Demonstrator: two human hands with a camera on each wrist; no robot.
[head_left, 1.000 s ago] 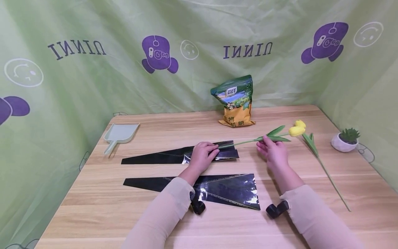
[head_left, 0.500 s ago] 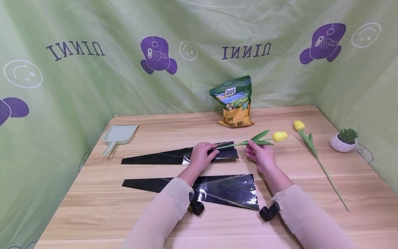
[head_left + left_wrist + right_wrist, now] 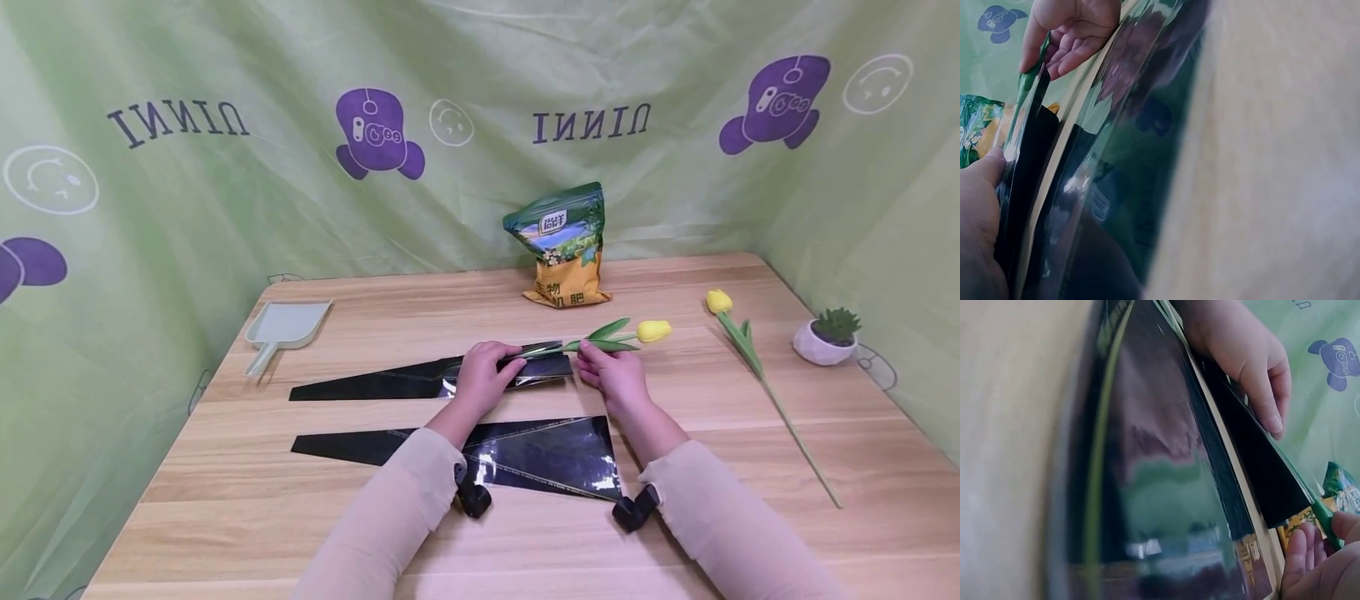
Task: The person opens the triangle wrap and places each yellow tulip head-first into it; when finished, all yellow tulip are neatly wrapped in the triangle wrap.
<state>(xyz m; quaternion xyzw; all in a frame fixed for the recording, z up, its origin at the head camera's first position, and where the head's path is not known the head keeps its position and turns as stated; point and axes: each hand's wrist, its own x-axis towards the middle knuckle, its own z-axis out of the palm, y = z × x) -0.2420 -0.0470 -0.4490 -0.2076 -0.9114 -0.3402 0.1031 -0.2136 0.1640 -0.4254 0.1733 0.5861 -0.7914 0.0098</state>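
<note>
In the head view my right hand (image 3: 617,379) pinches a yellow artificial tulip (image 3: 654,331) by its green stem and leaves, between thumb and fingers. The stem lies inside the mouth of a glossy black flower sleeve (image 3: 375,382), with the bloom and leaves outside it to the right. My left hand (image 3: 486,377) grips the upper layer of that sleeve beside the stem. In the left wrist view the thumb (image 3: 988,167) meets the clear edge of the film. The right wrist view shows the green stem (image 3: 1324,519) between the right thumb and fingers.
Nearer the person lies a second black sleeve (image 3: 555,454), flat. A second yellow tulip (image 3: 757,367) lies at the right, near a small potted succulent (image 3: 827,337). A fertilizer bag (image 3: 566,250) stands at the back. A pale dustpan (image 3: 287,327) is at the left.
My right hand has moved left with the tulip, sliding more of its stem into the black sleeve. The left hand has kept its place on the sleeve.
</note>
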